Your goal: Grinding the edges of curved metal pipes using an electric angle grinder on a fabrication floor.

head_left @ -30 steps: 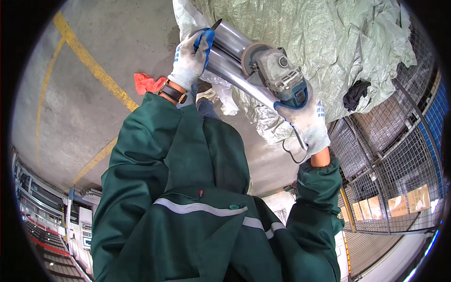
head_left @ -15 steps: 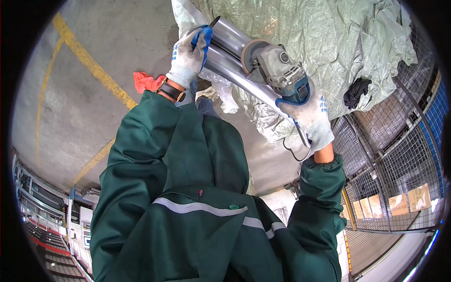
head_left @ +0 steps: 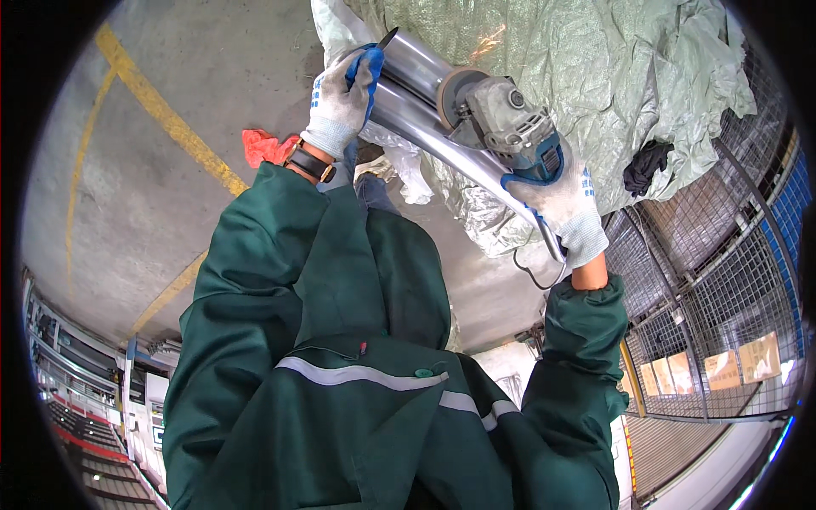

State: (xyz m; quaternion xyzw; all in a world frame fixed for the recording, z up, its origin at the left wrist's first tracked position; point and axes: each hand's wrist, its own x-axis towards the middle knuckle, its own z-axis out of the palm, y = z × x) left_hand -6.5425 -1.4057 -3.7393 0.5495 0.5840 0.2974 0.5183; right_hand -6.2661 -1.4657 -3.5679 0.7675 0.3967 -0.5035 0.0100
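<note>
Clock face laid over the head view. Silver metal tubes, two lengths side by side (head_left: 421,127), lie at 12 o'clock, slanting from 11 toward 2, partly over a crumpled pale-green woven plastic sheet (head_left: 586,102); the sheet probably spares their finish from the grey concrete floor (head_left: 204,68).

Left hand, in a white glove with blue palm coating (head_left: 340,102), sits at 11, at the tubes' far end. Fingers bent against the metal; whether they clasp it or merely brace cannot be told. Likely there to stop the work sliding or rolling.

Right hand, gloved alike (head_left: 557,197), at 2, fingers wrapped round the body of a grey-and-blue angle grinder (head_left: 503,115), wrist behind the tool, seemingly for steady pressure. Its round brown-edged disc (head_left: 450,93) stands edge-on at the tubes; orange sparks (head_left: 489,41) between 12 and 1 suggest contact, thrown away from the body. Dark cord (head_left: 523,270) loops below the right wrist, off the disc's side
</note>
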